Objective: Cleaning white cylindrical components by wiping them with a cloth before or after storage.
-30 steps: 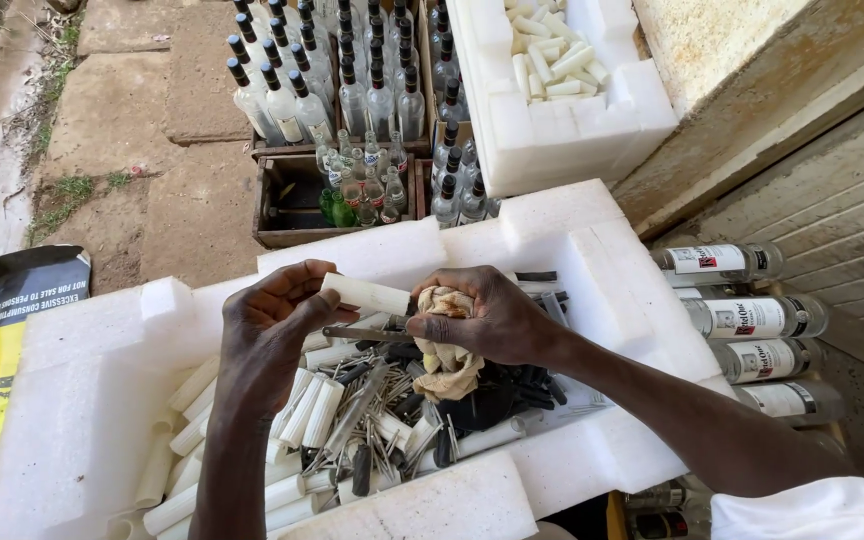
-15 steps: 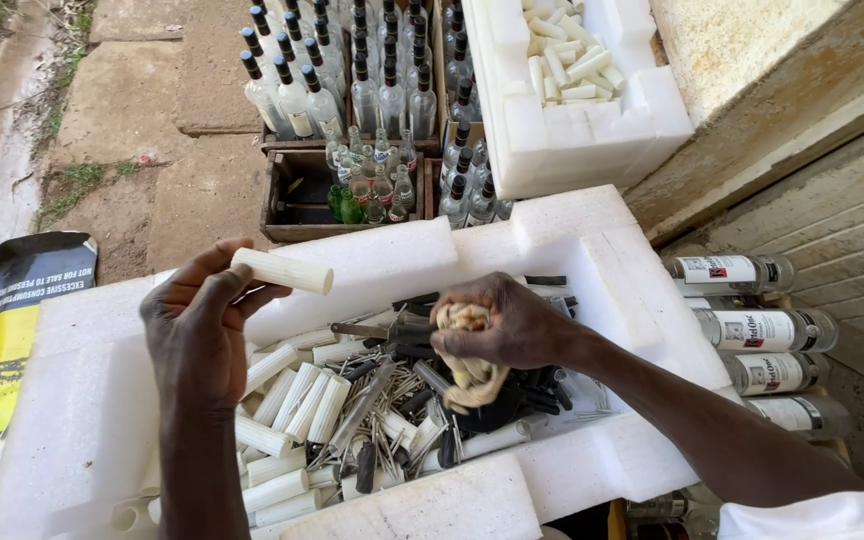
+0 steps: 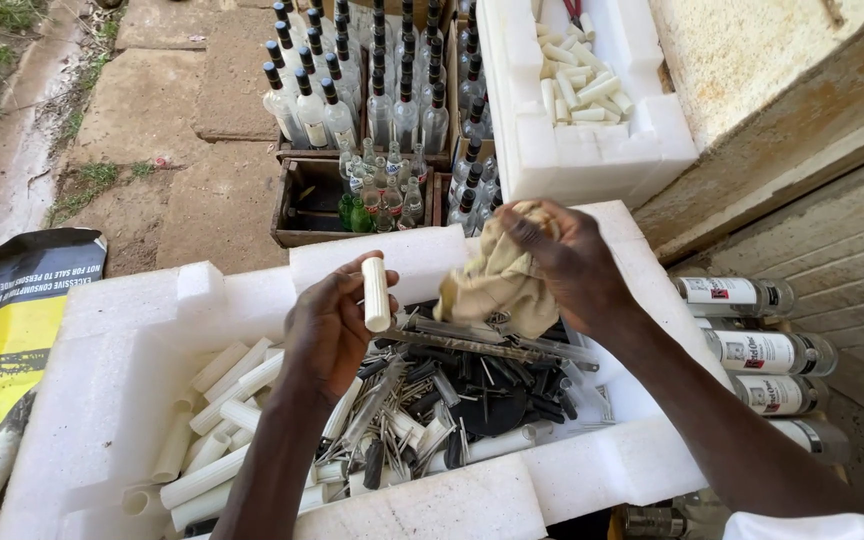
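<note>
Head view: looking down into a white foam box (image 3: pixel 112 330) on a paved yard, both bare hands raised over its middle.
Left hand: the left hand (image 3: pixel 330 330) is closed around a short white tube (image 3: pixel 376 293), held upright between thumb and fingers above the middle of the box.
Right hand: the right hand (image 3: pixel 567 262) is bunched tight around a crumpled beige cloth (image 3: pixel 497 285), which hangs just right of the tube without clearly touching it.
Tube and cloth: near one another over the centre of the box, toward its far edge.
Left part of the box: a heap of loose white tubes (image 3: pixel 214 420) lying at mixed angles along the near left corner.
Middle and right part of the box: a tangle of dark and silvery metal parts (image 3: pixel 472 385), too small to tell apart.
Beyond the far edge: a wooden crate (image 3: pixel 302 215) of small glass bottles, and rows of clear bottles with dark caps (image 3: pixel 382 90) behind it.
Far right: a second foam box (image 3: pixel 592 160) with a smaller pile of white tubes inside.
Right edge: labelled bottles (image 3: pixel 752 350) lying on their sides.
Progress, as a judgement: one tube is in hand with the cloth ready beside it; many tubes remain in the near box, so most of the work looks undone.
</note>
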